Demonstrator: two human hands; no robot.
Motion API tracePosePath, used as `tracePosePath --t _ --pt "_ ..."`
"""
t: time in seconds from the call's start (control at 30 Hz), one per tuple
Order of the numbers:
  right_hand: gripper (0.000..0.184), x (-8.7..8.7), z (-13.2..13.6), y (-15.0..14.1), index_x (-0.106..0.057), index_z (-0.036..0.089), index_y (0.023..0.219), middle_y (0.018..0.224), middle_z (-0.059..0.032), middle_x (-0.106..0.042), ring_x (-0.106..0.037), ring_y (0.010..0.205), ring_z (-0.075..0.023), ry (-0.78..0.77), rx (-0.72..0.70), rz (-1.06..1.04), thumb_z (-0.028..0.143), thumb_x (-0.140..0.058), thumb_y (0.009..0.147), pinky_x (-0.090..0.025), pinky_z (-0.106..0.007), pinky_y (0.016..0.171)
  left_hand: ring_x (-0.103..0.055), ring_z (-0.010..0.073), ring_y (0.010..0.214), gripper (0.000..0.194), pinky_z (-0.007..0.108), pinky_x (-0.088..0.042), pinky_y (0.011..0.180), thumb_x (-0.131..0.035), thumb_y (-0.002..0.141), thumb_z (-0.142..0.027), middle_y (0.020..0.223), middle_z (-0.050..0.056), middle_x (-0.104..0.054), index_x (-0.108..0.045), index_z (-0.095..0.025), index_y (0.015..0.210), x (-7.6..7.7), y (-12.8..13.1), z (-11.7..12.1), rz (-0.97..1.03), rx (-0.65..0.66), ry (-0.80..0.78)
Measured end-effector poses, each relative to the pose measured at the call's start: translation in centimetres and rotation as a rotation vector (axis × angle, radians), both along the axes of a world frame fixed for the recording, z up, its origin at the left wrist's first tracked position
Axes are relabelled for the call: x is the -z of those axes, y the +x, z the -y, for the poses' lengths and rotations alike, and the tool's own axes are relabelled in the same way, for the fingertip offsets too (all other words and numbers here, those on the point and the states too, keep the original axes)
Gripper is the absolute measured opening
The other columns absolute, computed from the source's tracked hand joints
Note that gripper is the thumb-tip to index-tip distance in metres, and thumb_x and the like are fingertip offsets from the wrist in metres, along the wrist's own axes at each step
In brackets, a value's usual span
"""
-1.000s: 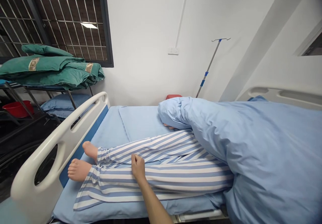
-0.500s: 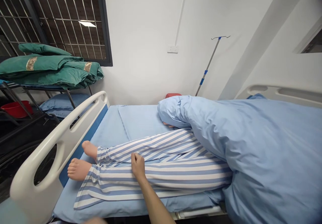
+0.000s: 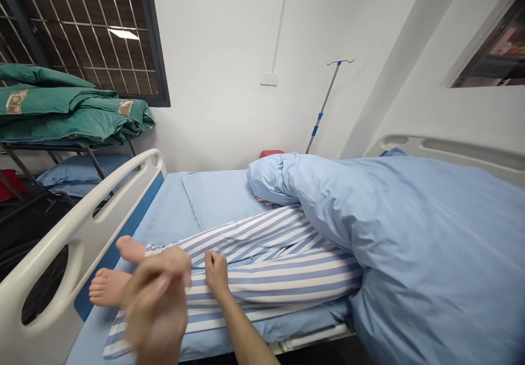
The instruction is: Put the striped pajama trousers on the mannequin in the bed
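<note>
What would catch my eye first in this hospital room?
A blue quilt covers the upper half of a figure on the bed, leaving striped trousers and bare feet showing. A blurred left hand hangs before the feet, and the right hand rests on the trousers. Folded green quilts sit on a rack at upper left.

The left hand [image 3: 156, 305] is blurring with motion and is hiding the shins of the striped trousers [image 3: 266, 283]. A blue duvet [image 3: 410, 234] is covering the lying figure's [image 3: 109, 287] upper body, and a red object [image 3: 270, 153] is showing only as a sliver behind it, too hidden to name.
</note>
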State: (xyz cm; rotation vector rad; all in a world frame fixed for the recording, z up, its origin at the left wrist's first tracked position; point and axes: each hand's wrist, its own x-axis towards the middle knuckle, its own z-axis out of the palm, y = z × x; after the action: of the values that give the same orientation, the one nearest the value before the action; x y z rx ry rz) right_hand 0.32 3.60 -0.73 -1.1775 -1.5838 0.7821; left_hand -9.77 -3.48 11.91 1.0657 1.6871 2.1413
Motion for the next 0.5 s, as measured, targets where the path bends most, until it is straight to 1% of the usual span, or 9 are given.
tracePosePath --t 0.03,0.07,0.13,0.2,0.27,0.3,0.37,0.43,0.5 --pt "0.041 -0.1 0.0 0.0 -0.041 0.018 0.05 0.046 0.0032 -0.041 -0.036 0.047 -0.0099 -0.01 0.0 -0.012 0.034 -0.035 0.086 -0.022 -0.024 0.049 -0.045 0.0131 0.054 0.021 0.028 -0.037 0.054 -0.039 0.074 -0.037 0.054 -0.001 -0.044 -0.047 -0.02 0.064 0.2 1.9 -0.5 0.014 0.075 0.001" --pt "0.04 -0.1 -0.1 0.0 -0.042 0.018 0.051 0.047 0.0028 -0.044 -0.037 0.048 -0.01 -0.022 -0.001 -0.027 0.034 -0.035 0.086 -0.023 -0.023 0.05 -0.044 0.012 0.053 0.018 0.026 -0.037 0.053 -0.042 0.072 -0.035 0.056 -0.001 -0.046 -0.049 -0.019 0.065 1.0 3.5 -1.3 0.091 0.182 -0.001" --pt "0.039 -0.2 -0.2 0.1 -0.044 0.018 0.052 0.049 0.0021 -0.046 -0.038 0.049 -0.0103 -0.049 -0.01 -0.064 0.033 -0.034 0.086 -0.024 -0.023 0.05 -0.038 0.0094 0.048 0.015 0.023 -0.033 0.049 -0.045 0.071 -0.031 0.051 -0.004 -0.041 -0.048 -0.019 0.062 3.6 5.5 -2.9 0.196 0.274 -0.09" --pt "0.037 -0.3 -0.2 0.2 -0.043 0.018 0.052 0.049 0.002 -0.046 -0.039 0.049 -0.0106 -0.075 -0.021 -0.111 0.031 -0.035 0.085 -0.025 -0.023 0.049 -0.036 0.0096 0.047 0.023 0.023 -0.032 0.049 -0.045 0.071 -0.035 0.047 -0.004 -0.039 -0.043 -0.02 0.054 7.0 6.1 -4.3 0.159 0.234 -0.253" --pt "0.034 -0.2 -0.3 0.4 -0.041 0.018 0.052 0.049 0.0027 -0.044 -0.038 0.05 -0.0105 -0.1 -0.03 -0.157 0.03 -0.037 0.084 -0.026 -0.022 0.049 -0.041 0.0118 0.051 0.028 0.024 -0.034 0.053 -0.043 0.073 -0.039 0.048 -0.003 -0.045 -0.043 -0.02 0.053 10.1 5.7 -5.0 -0.002 0.19 -0.396" --pt "0.033 -0.1 -0.3 0.5 -0.04 0.018 0.052 0.049 0.0032 -0.042 -0.038 0.05 -0.0102 -0.107 -0.034 -0.175 0.029 -0.038 0.083 -0.027 -0.022 0.049 -0.044 0.0129 0.053 0.029 0.025 -0.034 0.055 -0.04 0.075 -0.041 0.05 -0.001 -0.049 -0.044 -0.021 0.054 11.3 5.4 -5.1 -0.087 0.178 -0.444" --pt "0.033 0.0 -0.3 0.6 -0.038 0.018 0.052 0.048 0.0042 -0.039 -0.036 0.049 -0.0096 -0.112 -0.038 -0.189 0.03 -0.038 0.083 -0.027 -0.022 0.048 -0.047 0.0139 0.056 0.031 0.025 -0.034 0.058 -0.034 0.078 -0.04 0.053 0.0 -0.053 -0.044 -0.021 0.056 12.6 5.0 -5.0 -0.222 0.172 -0.502" --pt "0.035 0.0 -0.4 0.7 -0.036 0.018 0.052 0.048 0.0047 -0.037 -0.035 0.049 -0.0093 -0.106 -0.03 -0.182 0.031 -0.038 0.084 -0.026 -0.022 0.048 -0.047 0.0136 0.055 0.032 0.025 -0.034 0.059 -0.031 0.081 -0.038 0.052 -0.001 -0.052 -0.042 -0.022 0.056 12.8 4.8 -4.8 -0.29 0.165 -0.536" --pt "0.036 0.0 -0.4 0.7 -0.035 0.018 0.051 0.047 0.0049 -0.036 -0.034 0.049 -0.0091 -0.1 -0.018 -0.172 0.032 -0.038 0.084 -0.025 -0.022 0.047 -0.046 0.0132 0.054 0.031 0.025 -0.033 0.059 -0.029 0.081 -0.036 0.051 -0.001 -0.05 -0.039 -0.022 0.055 12.5 4.8 -4.7 -0.327 0.162 -0.56"
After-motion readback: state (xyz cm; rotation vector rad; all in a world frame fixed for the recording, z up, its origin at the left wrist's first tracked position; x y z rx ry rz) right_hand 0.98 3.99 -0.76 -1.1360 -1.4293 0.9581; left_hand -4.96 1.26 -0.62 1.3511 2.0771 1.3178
